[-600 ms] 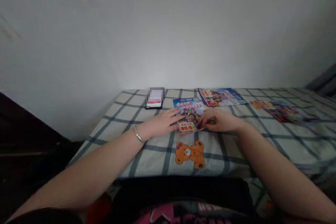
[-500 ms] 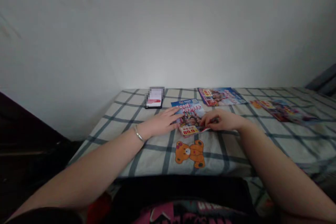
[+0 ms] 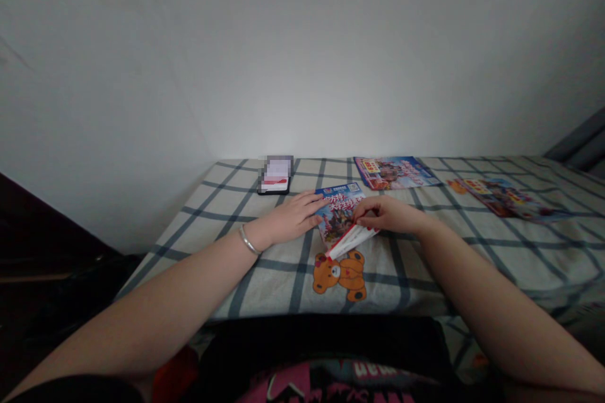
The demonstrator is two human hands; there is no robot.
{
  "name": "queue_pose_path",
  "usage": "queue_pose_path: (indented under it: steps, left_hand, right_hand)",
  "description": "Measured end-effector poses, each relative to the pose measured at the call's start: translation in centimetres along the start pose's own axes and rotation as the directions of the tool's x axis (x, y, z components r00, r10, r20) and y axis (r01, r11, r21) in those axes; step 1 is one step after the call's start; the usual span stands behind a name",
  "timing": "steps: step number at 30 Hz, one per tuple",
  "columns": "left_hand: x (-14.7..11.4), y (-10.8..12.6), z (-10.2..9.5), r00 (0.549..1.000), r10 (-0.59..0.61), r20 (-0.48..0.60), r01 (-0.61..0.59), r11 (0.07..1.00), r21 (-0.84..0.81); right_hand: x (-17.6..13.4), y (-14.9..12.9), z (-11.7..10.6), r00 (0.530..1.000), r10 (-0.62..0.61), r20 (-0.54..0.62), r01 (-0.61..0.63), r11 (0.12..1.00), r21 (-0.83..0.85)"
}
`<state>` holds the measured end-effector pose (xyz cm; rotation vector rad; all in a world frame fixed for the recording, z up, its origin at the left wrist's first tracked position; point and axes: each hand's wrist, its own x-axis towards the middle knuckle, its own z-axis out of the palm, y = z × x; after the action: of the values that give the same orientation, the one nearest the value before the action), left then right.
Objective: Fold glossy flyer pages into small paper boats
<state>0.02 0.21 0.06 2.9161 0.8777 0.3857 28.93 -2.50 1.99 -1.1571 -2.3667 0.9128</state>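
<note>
A colourful printed flyer [image 3: 338, 217] lies on the checked cloth in front of me. My left hand [image 3: 295, 217] rests flat at its left edge, fingers stretched out and a silver bangle on the wrist. Pinched in my right hand [image 3: 378, 213] is the flyer's lower right part, lifted and folded over so that its white underside with a red edge shows. The fold covers the lower part of the print.
A phone [image 3: 275, 176] with a lit, partly blurred screen lies at the back left. Two more flyers lie to the right, one flyer [image 3: 394, 173] near the wall and another flyer [image 3: 513, 198] farther right. A bear picture [image 3: 339, 276] decorates the checked cloth [image 3: 227, 201].
My right hand has lifted the flyer's lower right corner and turned it inward, exposing the white side. The left hand has stayed nearly in place.
</note>
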Motion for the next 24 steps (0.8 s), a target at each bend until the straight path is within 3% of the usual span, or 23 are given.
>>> queue_pose_path:
  steps: [3,6,13,24]
  left_hand:
    - [-0.1,0.2,-0.1,1.0,0.008,-0.028,-0.009,0.999,-0.04]
    - [0.0,0.6,-0.2,0.998,-0.017,-0.054,0.013,0.997,-0.082]
    - [0.5,1.1,0.2,0.988,-0.117,-0.104,0.1,0.982,-0.158]
    - [0.5,1.3,0.2,0.993,-0.119,0.002,0.119,0.993,0.0]
  right_hand:
    - [0.8,0.3,0.8,0.974,-0.173,-0.148,0.145,0.972,-0.182]
    - [1.6,0.7,1.5,0.938,-0.247,-0.243,0.152,0.923,-0.353]
    - [2.2,0.9,2.1,0.932,-0.172,-0.32,0.032,0.916,-0.401]
    - [1.3,-1.9,1.8,0.955,-0.022,-0.297,-0.147,0.831,-0.537]
